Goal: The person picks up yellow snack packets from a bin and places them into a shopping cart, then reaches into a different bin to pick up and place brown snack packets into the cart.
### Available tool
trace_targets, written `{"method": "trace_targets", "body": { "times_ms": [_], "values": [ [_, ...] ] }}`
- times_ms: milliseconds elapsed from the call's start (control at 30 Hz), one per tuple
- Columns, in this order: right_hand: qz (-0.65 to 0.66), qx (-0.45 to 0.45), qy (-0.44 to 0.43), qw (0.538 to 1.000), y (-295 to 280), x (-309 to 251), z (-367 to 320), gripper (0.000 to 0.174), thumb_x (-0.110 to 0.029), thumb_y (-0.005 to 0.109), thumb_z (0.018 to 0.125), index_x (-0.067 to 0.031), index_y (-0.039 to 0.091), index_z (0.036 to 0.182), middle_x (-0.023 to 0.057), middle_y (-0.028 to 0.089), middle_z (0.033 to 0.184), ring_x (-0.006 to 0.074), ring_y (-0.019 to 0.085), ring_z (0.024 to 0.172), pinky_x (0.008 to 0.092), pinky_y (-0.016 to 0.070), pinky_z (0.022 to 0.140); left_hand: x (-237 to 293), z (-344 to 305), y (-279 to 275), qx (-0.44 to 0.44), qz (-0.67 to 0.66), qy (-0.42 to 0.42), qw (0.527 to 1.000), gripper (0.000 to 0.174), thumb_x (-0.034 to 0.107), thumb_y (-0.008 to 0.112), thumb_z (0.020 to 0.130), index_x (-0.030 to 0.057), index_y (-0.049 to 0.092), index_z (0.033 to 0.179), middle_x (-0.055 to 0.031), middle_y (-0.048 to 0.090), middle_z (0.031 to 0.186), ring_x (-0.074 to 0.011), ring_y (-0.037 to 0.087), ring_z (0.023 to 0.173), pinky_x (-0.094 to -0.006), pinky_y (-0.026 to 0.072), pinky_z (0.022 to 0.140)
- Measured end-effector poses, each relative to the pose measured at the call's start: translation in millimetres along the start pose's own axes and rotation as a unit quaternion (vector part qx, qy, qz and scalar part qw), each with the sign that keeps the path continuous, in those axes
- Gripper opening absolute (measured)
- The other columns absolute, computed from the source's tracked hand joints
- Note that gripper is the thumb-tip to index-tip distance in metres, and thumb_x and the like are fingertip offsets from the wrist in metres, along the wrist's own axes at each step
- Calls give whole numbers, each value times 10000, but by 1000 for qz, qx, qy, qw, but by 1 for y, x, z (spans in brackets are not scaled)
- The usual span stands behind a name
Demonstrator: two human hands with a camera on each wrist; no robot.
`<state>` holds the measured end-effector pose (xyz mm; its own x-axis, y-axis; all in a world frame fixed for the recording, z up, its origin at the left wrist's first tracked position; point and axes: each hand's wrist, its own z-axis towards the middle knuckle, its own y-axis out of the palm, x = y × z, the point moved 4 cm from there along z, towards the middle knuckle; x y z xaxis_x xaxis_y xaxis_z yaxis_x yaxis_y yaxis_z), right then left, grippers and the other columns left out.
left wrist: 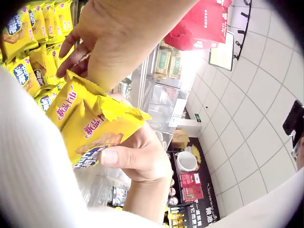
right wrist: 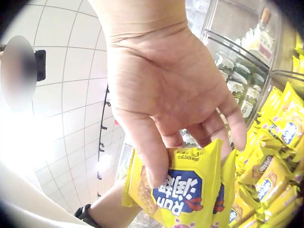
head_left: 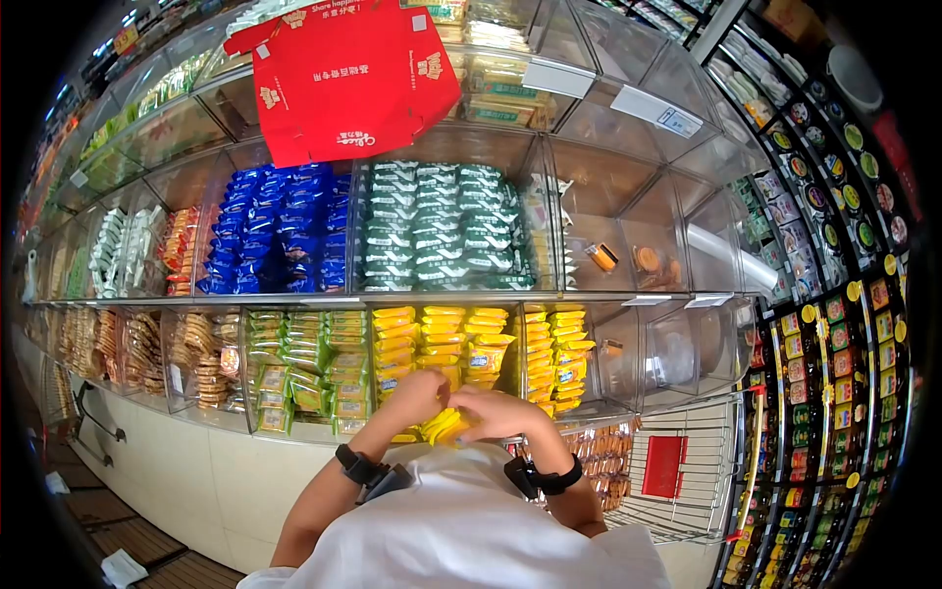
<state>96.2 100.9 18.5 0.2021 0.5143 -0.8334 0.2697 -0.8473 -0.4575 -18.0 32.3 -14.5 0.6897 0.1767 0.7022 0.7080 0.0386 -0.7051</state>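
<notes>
Two or so yellow biscuit packets with a blue label are held together in my right hand, its thumb pressed across the front. In the left wrist view, that thumb lies over the lower corner of the packets. Right beside their upper edge is my left hand, its fingers loosely bent in front of more yellow packets; its thumb is hidden. From the head view, both hands are close together at the front of the yellow packets' bin.
Blue packets and green packets fill the clear bins behind. Green-yellow packets lie to the left. A red cardboard sign leans over the upper bins. On the right are a wire cart and a tall shelf of goods.
</notes>
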Motion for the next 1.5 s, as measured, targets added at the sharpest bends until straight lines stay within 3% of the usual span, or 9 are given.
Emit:
{"method": "trace_targets", "body": {
  "times_ms": [300,400,600,700,1100,1400,1500],
  "values": [
    [-19,25,-14,999,2,1,3,532,-176,696,648,-20,431,1083,152,459,1112,314,465,1016,350,388,845,2,-1,-11,35,-12,-43,998,119,133,623,620,39,617,691,-143,583,744,-325,577,682,-394,466,610],
    [-14,24,-19,999,1,0,3,535,-218,682,656,-7,436,1081,147,461,1066,307,447,992,348,385,825,-1,-1,-11,55,-22,-79,995,114,134,621,620,40,615,685,-144,584,741,-323,579,684,-393,468,616],
    [-23,30,-4,999,-1,-8,0,539,-228,677,673,-5,425,1093,196,378,1265,339,393,1142,348,352,917,-16,-1,-7,105,9,-122,987,109,127,609,636,34,623,690,-142,584,725,-309,584,678,-376,472,607],
    [-28,60,-24,998,-4,-13,-3,522,-183,689,654,-4,426,1068,147,406,1212,316,470,1037,356,407,822,-21,-2,-5,139,-21,-133,981,110,125,605,652,32,630,703,-142,585,711,-301,585,668,-372,471,601],
    [-41,94,-16,995,0,-4,0,496,-171,675,655,10,423,1043,154,430,1175,323,495,989,354,421,796,-24,1,1,122,-100,-108,982,108,87,612,700,2,639,760,-156,600,720,-276,593,658,-338,467,613],
    [-2,53,30,998,-3,-1,2,557,-171,663,674,22,406,1128,190,357,1291,318,434,1121,336,387,887,-24,0,2,149,-96,-92,980,89,66,623,706,3,637,768,-149,599,717,-265,588,649,-335,461,611],
    [1,55,6,998,0,3,4,560,-176,662,678,27,403,1132,203,336,1307,319,404,1156,331,372,909,-24,1,1,139,-94,-97,981,83,64,624,705,8,637,765,-146,598,712,-262,584,648,-336,458,609]
  ]
}}
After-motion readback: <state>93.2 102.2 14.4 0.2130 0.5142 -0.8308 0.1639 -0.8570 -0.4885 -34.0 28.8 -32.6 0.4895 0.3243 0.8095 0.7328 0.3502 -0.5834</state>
